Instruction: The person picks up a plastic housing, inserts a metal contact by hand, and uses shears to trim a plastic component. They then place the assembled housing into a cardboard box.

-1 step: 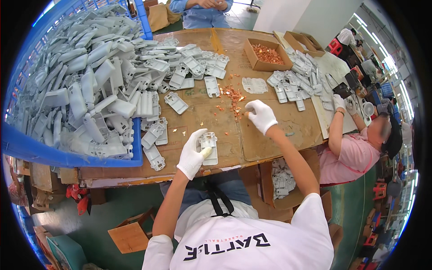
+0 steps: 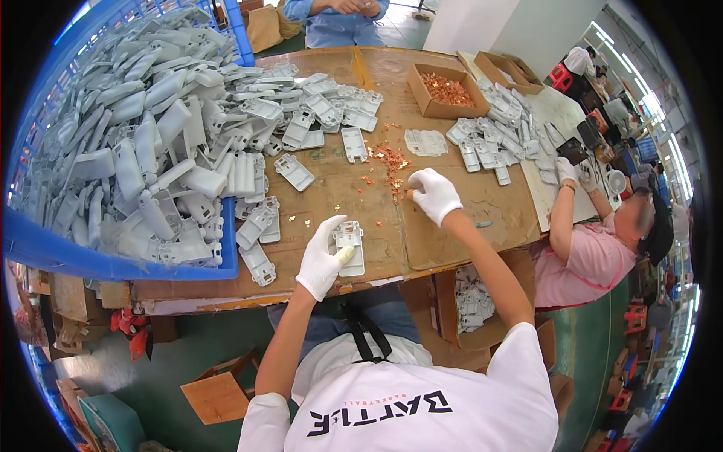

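My left hand (image 2: 320, 264), in a white glove, grips a light-grey plastic housing (image 2: 349, 260) near the table's front edge. The thumb lies across its face, and the housing's open, compartmented side is up. My right hand (image 2: 436, 197), gloved too, is to the right of and beyond it, with fingers bent together and pointing left. Whatever sits between those fingertips is too small to make out. Just beyond that hand, small copper-coloured metal pieces (image 2: 392, 160) lie scattered on the cardboard table top. One loose housing (image 2: 294, 172) rests farther left.
A blue crate (image 2: 230, 248) heaped with grey housings (image 2: 151, 98) fills the left. A cardboard box (image 2: 419, 107) of copper pieces stands at the back, beside more housings (image 2: 493, 135). At right sits a co-worker in pink (image 2: 591, 260); another person in blue (image 2: 343, 30) is across the table.
My right hand has shifted very slightly to the left. My left hand and the housing stay in place.
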Demonstrator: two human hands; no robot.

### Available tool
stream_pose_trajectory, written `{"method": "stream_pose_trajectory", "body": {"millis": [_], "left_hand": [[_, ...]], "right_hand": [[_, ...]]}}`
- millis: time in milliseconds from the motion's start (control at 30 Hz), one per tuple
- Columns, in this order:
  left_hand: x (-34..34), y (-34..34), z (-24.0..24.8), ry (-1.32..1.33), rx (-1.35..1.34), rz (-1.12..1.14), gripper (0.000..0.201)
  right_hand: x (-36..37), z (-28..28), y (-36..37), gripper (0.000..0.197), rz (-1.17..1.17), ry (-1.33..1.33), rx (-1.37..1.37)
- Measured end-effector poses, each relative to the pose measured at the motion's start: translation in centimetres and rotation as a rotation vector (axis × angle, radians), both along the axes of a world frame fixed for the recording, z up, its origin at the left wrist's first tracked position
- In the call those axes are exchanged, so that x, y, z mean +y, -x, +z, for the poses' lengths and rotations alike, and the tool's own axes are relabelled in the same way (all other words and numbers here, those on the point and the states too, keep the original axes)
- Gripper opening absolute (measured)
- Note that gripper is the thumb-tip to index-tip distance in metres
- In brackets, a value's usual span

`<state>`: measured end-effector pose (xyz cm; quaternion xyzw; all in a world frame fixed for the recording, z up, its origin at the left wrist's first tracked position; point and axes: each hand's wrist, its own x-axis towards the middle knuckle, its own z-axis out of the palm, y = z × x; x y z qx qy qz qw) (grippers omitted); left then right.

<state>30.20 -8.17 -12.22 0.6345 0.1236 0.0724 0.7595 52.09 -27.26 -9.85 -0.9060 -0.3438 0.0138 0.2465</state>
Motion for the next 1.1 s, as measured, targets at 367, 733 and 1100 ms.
{"method": "stream_pose_trajectory", "body": {"millis": [367,733,1100], "left_hand": [[-0.4,0.1,-0.4,-0.099,-0.03,0.036,0.056],[-0.8,0.6,0.2,-0.293,-0.034,0.13,0.056],[-2.7,0.7,3.5,-0.59,-0.026,0.355,0.048]], "right_hand": [[2.3,0.2,-1.6,0.012,0.007,0.242,-0.007],[2.9,-0.4,-1.3,0.013,0.012,0.418,-0.074],[5.5,2.8,13.4,0.019,0.255,-0.483,-0.102]]}}
